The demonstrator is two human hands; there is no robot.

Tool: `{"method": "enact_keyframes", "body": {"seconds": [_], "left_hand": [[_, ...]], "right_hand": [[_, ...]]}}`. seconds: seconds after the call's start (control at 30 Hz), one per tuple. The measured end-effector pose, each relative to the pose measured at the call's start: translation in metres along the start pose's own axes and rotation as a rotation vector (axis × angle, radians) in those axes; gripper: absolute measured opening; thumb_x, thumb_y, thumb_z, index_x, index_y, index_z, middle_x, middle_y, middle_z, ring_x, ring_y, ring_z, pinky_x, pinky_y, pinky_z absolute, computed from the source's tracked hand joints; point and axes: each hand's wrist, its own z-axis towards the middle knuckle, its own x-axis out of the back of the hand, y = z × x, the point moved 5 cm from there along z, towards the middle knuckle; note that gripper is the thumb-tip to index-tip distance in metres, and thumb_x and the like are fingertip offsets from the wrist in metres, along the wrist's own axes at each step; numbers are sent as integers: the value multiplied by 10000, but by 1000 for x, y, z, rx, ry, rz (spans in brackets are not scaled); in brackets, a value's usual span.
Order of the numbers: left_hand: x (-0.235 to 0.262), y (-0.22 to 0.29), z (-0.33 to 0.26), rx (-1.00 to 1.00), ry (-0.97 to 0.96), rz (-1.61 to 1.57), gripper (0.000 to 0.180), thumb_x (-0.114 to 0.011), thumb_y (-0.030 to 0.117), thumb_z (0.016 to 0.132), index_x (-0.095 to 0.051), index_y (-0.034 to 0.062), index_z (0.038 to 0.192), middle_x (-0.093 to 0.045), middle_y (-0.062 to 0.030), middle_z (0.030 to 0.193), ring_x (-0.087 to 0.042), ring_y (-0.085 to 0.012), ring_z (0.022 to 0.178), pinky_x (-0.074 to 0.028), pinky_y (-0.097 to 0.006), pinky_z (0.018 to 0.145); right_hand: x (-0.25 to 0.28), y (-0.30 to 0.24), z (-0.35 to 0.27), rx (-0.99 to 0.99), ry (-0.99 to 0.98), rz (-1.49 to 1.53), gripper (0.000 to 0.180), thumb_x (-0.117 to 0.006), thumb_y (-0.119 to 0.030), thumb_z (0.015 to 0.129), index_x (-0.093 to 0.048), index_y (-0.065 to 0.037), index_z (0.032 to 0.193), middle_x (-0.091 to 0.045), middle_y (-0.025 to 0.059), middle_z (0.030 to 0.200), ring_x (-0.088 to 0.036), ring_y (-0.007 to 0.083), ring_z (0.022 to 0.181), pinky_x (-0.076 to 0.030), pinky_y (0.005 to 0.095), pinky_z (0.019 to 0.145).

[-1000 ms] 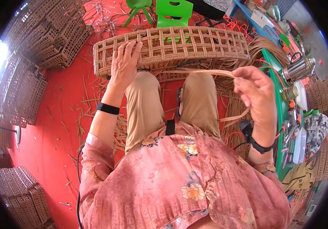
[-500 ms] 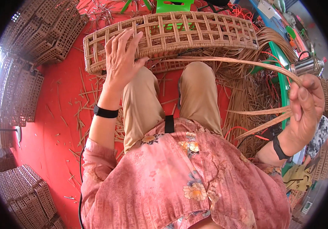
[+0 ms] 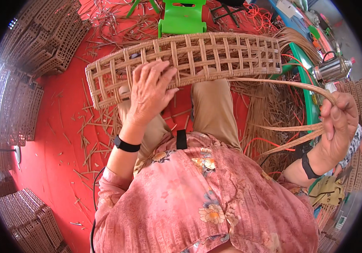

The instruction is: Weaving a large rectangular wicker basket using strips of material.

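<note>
Left hand [image 3: 149, 95] is lying flat, fingers spread, pressing on the near wall of one long woven basket [image 3: 198, 57] that is sitting across both knees. Right hand [image 3: 337, 126] is closing its fingers around a rattan strip [image 3: 282, 83] arcing back to the basket's right end; a few loose strip ends are sticking out below the fist. One green plastic stool [image 3: 181, 19] is standing behind the basket, one metal kettle [image 3: 330, 69] at right, finished basket stacks [image 3: 25, 78] piling up at left on the red floor [image 3: 58, 143].
</note>
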Motion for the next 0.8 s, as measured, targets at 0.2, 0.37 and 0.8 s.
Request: {"method": "enact_keyframes", "body": {"seconds": [0.2, 0.37, 0.8], "left_hand": [[-23, 52, -3, -61, 55, -243, 444, -772, 166, 680, -639, 123, 1101, -590, -41, 1123, -540, -260, 1104, -411, -422, 943], [-41, 92, 4, -60, 31, -504, 401, -742, 159, 735, -631, 91, 1114, -606, -57, 1073, -599, -258, 976, -501, -374, 813], [-13, 88, -58, -41, -191, -749, 170, -710, 42, 755, -684, 39, 923, -651, -81, 829, -634, -259, 755, -523, -348, 663]], "right_hand": [[-3, -6, -22, -16, -78, -9, 149, -640, -95, 884, -547, -3, 956, -600, 176, 775, -319, -3, 408, -240, 103, 414], [-3, -6, -43, -8, -181, 2, 170, -707, -106, 848, -568, -14, 884, -610, 134, 729, -398, 28, 417, -312, 135, 420], [30, 22, -68, -95, 150, -524, 348, -660, -133, 798, -627, 33, 1101, -642, 154, 1036, -631, 224, 887, -481, 359, 845]]}}
